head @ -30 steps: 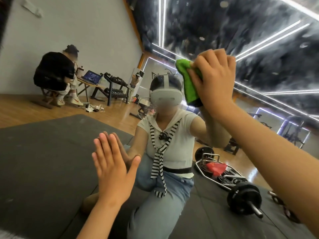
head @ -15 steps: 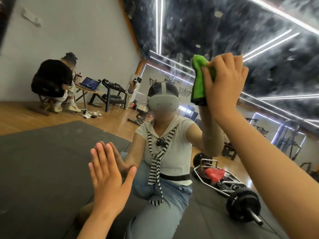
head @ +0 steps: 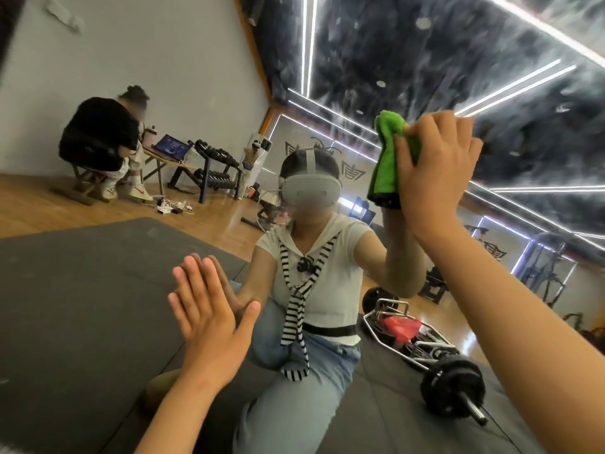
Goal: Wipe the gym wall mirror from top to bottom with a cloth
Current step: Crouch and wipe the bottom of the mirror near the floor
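Note:
The wall mirror [head: 393,44] fills the view, with smeared streaks across its upper part. My right hand [head: 435,172] is raised high on the glass and grips a bunched green cloth [head: 386,158], pressing it against the mirror. The cloth's loose end hangs down on the left of the hand. Lower left, my left hand [head: 209,319] lies flat on the glass with straight fingers, meeting its own reflection. My reflection kneels in the middle.
All else is reflection. A person sits by a table with a laptop [head: 170,147] at the left. A dumbbell rack [head: 216,168] stands behind. A barbell [head: 453,391] and a metal frame [head: 409,335] lie on the dark mat [head: 82,306].
My right hand has slid the green cloth to the right across the upper glass. My left hand stays flat on the mirror.

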`<move>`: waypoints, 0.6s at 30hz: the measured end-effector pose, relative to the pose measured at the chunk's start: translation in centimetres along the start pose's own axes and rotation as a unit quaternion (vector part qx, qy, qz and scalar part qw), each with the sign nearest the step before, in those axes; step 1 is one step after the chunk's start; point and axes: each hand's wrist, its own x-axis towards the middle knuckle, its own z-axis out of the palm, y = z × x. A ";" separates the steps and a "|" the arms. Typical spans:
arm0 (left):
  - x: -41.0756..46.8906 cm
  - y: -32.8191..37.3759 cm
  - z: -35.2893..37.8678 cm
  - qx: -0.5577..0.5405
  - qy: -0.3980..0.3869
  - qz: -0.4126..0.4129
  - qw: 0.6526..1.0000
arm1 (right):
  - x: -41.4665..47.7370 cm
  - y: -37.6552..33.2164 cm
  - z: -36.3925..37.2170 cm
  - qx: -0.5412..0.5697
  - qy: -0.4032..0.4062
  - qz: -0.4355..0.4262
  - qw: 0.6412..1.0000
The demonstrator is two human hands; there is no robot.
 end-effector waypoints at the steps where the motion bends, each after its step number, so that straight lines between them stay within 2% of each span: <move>1: 0.0 0.0 0.0 -0.001 -0.001 -0.001 1.000 | -0.3 0.3 -0.3 -0.003 -0.007 -0.022 1.000; 4: -0.1 0.0 0.2 -0.005 0.007 0.000 1.000 | 1.3 1.1 -0.3 -0.032 -0.015 -0.052 0.998; 9: -0.1 0.1 0.2 -0.007 0.013 -0.003 1.000 | 2.1 -0.2 0.3 0.018 -0.009 0.022 1.000; 12: -0.1 0.1 0.1 -0.005 0.003 -0.005 1.000 | -2.2 -1.4 -0.4 0.050 -0.038 -0.039 0.997; 15: -0.1 0.0 0.0 -0.006 -0.001 -0.004 1.000 | -1.8 -0.4 -0.6 0.029 -0.035 -0.089 0.995; 18: -0.2 0.1 -0.1 -0.012 -0.014 -0.008 1.000 | 2.1 0.6 0.2 0.006 0.006 0.000 1.000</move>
